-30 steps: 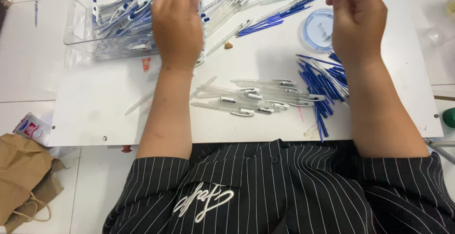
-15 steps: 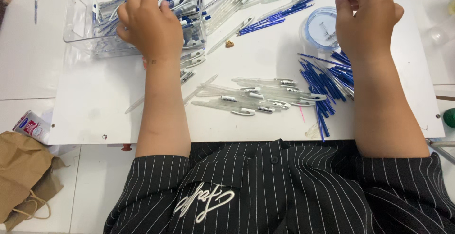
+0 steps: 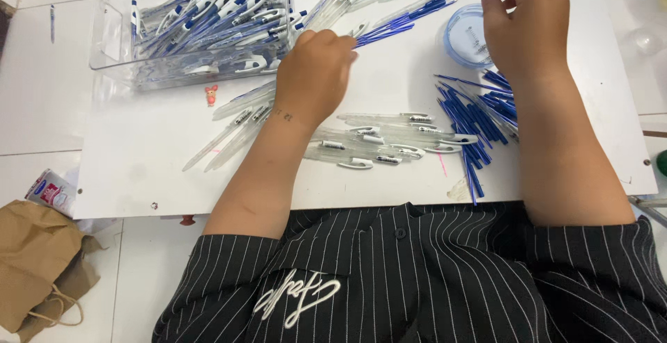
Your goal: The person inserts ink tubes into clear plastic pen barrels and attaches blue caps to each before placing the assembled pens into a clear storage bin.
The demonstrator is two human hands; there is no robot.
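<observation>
On the white rectangular board [image 3: 139, 176] we see our left hand [image 3: 316, 72] resting knuckles-up just right of the clear plastic bin of blue-and-white pens [image 3: 191, 30], fingertips at a row of thin blue ink refills [image 3: 410, 20], while our right hand [image 3: 524, 27] curls over a round pale-blue lid [image 3: 462, 37].

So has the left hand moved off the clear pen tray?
Yes. The left hand has shifted right, out of the clear tray, to the white board beside it.
</observation>
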